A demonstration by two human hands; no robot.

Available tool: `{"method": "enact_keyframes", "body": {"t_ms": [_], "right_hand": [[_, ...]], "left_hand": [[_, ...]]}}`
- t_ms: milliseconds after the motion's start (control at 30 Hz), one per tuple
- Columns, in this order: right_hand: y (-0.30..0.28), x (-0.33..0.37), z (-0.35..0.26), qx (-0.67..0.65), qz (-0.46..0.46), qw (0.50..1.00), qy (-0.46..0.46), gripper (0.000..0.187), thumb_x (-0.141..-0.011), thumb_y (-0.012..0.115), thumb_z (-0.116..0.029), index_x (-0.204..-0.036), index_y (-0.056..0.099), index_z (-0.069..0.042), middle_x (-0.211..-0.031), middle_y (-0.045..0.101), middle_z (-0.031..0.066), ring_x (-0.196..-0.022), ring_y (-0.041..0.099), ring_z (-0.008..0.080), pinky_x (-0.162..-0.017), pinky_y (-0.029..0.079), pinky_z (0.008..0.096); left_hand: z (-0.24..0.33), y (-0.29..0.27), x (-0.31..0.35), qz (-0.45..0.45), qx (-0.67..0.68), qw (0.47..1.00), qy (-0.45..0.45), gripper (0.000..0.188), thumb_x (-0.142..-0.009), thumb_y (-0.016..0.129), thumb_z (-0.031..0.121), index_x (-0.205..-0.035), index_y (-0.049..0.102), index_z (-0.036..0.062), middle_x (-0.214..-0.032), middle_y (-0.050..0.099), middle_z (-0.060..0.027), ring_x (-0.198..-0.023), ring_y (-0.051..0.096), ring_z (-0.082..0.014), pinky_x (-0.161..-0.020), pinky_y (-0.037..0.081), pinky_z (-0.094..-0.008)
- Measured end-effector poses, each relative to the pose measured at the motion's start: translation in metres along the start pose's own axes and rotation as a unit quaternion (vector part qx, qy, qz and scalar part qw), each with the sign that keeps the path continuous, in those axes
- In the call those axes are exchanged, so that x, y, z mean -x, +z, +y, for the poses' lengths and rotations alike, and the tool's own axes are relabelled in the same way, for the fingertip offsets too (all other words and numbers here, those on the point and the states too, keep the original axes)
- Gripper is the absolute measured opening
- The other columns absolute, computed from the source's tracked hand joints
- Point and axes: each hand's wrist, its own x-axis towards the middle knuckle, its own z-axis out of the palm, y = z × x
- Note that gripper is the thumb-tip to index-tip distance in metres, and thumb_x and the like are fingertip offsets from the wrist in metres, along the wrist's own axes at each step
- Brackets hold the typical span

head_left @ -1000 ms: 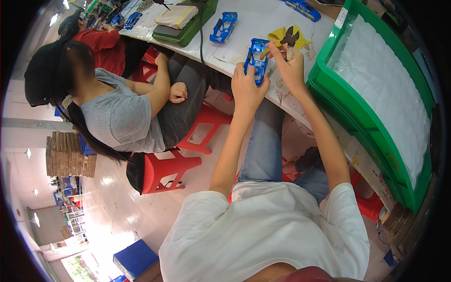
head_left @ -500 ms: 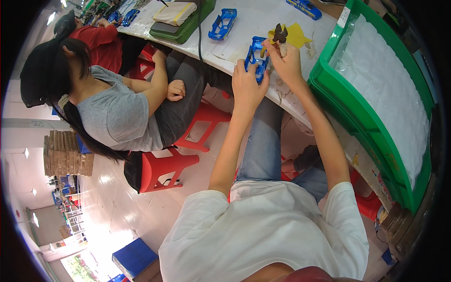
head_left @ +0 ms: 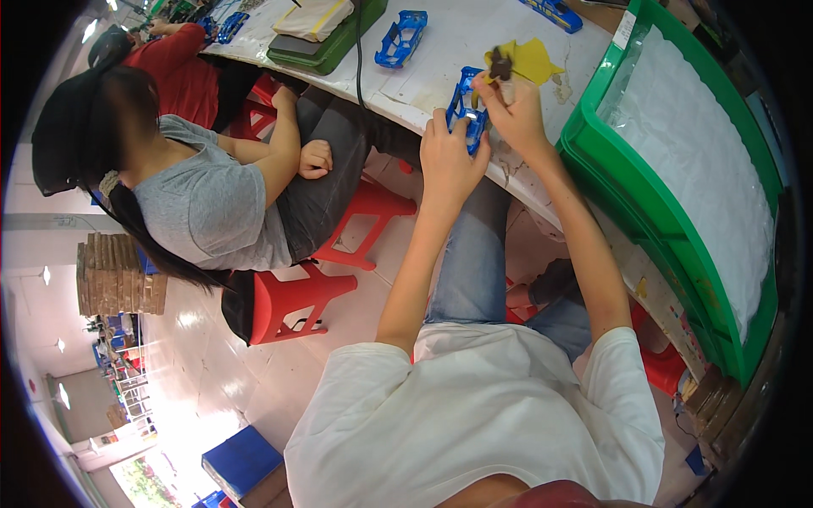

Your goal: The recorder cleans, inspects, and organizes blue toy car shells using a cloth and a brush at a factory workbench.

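My left hand (head_left: 449,161) is wrapped around the near end of a blue plastic toy car body shell (head_left: 465,85), which has openings for its windows. The shell is held at the front edge of the worktable. In my right hand (head_left: 518,117) is a pair of pliers (head_left: 501,64) with dark jaws pointing away from me and a pale, wrapped-looking handle. The right thumb and fingertips are close against the shell's right side; whether they touch it I cannot tell. Behind the pliers a yellow sheet (head_left: 539,61) lies on the table.
Another blue shell (head_left: 400,40) lies farther left, and one more (head_left: 552,13) at the back. A green bin (head_left: 622,165) lined with white plastic stands to my right. A black cable (head_left: 360,68) crosses the table. A seated person (head_left: 203,186) is on my left.
The pliers' head has tipped slightly left and looks foreshortened and blurred. Both hands keep nearly the same place on the shell. The person on my left has turned a little.
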Motion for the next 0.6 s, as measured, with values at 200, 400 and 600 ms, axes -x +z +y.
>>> {"method": "enact_keyframes", "body": {"t_ms": [200, 400, 600], "right_hand": [[0.008, -0.007, -0.003, -0.087, 0.043, 0.995, 0.011, 0.021, -0.081, 0.059, -0.018, -0.074, 0.057, 0.002, -0.056, 0.055, 0.0073, -0.049, 0.047, 0.013, -0.046, 0.036, 0.0264], [0.007, -0.006, 0.008, -0.059, 0.023, 0.998, -0.007, 0.02, -0.082, 0.058, -0.016, -0.074, 0.058, 0.003, -0.056, 0.055, 0.0068, -0.049, 0.047, 0.0119, -0.047, 0.037, 0.0246], [0.005, 0.001, 0.012, -0.029, 0.002, 1.0, -0.007, 0.021, -0.082, 0.057, -0.017, -0.073, 0.058, 0.002, -0.056, 0.055, 0.0059, -0.049, 0.049, 0.012, -0.047, 0.037, 0.0267]], "left_hand": [[-0.003, 0.001, 0.0, 0.008, 0.0, 1.0, -0.004, 0.028, -0.069, 0.062, 0.02, -0.085, 0.06, -0.0028, -0.087, 0.047, -0.0182, -0.079, 0.051, -0.0339, -0.067, 0.042, -0.0389], [-0.003, 0.005, -0.001, 0.008, 0.007, 1.0, 0.002, 0.028, -0.068, 0.063, 0.02, -0.085, 0.06, -0.0025, -0.087, 0.047, -0.0181, -0.077, 0.051, -0.0335, -0.066, 0.043, -0.0391], [-0.001, 0.001, -0.003, 0.005, -0.004, 1.0, 0.007, 0.029, -0.068, 0.063, 0.02, -0.084, 0.06, -0.0025, -0.085, 0.047, -0.0179, -0.077, 0.052, -0.0333, -0.066, 0.043, -0.0391]]}}
